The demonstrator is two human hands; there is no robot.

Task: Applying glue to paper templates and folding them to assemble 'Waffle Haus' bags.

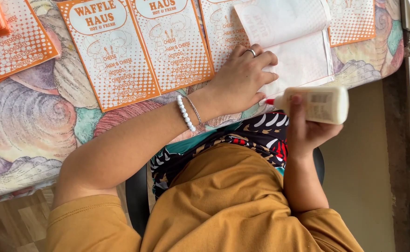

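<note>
Right hand (307,128) gripping glue bottle (314,103), left hand (244,77) flattening paper bag (293,42)

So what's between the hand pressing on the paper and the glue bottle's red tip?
In the head view, only a short strip of the white sheet separates the left hand from the red tip of the glue bottle, held by the right hand.

home craft corner, informal. desk (37,135) draped in a pastel seashell-print cloth, wood-look floor (13,224) beneath, dark chair (137,196). orange-and-white printed paper bags (116,56) laid out in a row suggest small-scale handwork rather than a shop line.
</note>
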